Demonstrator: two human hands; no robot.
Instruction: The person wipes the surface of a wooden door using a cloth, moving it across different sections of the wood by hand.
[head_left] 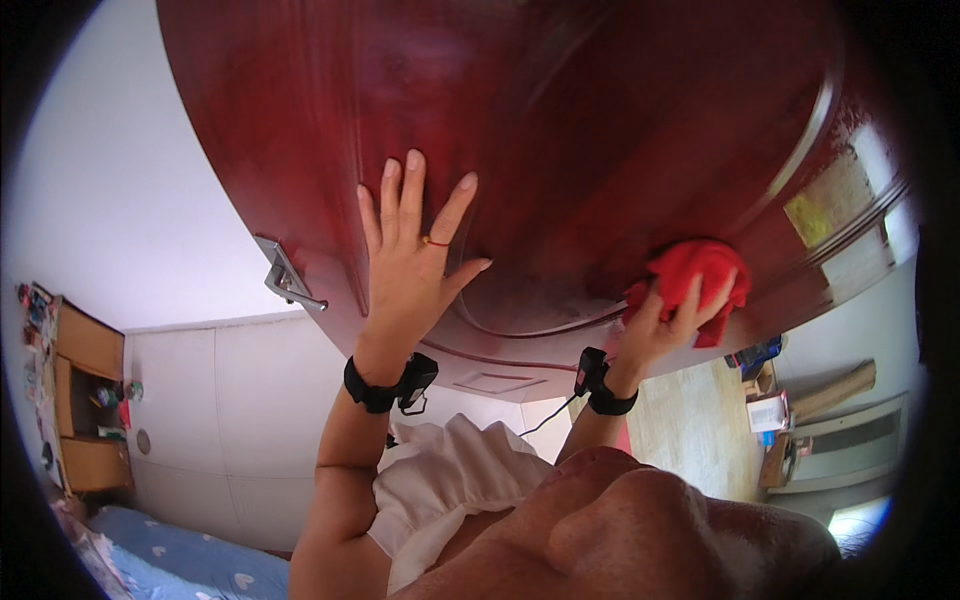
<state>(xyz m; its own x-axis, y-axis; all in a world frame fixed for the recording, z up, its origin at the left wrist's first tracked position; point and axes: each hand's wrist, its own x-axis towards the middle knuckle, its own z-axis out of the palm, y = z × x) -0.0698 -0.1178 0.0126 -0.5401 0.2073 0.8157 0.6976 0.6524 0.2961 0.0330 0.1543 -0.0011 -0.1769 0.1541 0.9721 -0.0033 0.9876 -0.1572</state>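
Observation:
A dark red, glossy door (600, 120) with carved mouldings fills the upper part of the head view. My left hand (410, 240) lies flat against it with the fingers spread, holding nothing; a thin ring circles one finger. To the right, my right hand (680, 310) presses a bunched red cloth (705, 265) onto the door's lower panel, fingers curled over the fabric. A metal door handle (287, 278) sits on the door's left edge, left of my left hand. Both wrists wear black straps with small devices.
At the far left stands a wooden cabinet (85, 345) with things on its shelves. Below it is a bed with a blue cover (190, 555). White walls (170, 390) lie behind. On the right, boxes (768, 412) and a long plank-like piece (835, 390) stand beyond the pale floor (690, 420).

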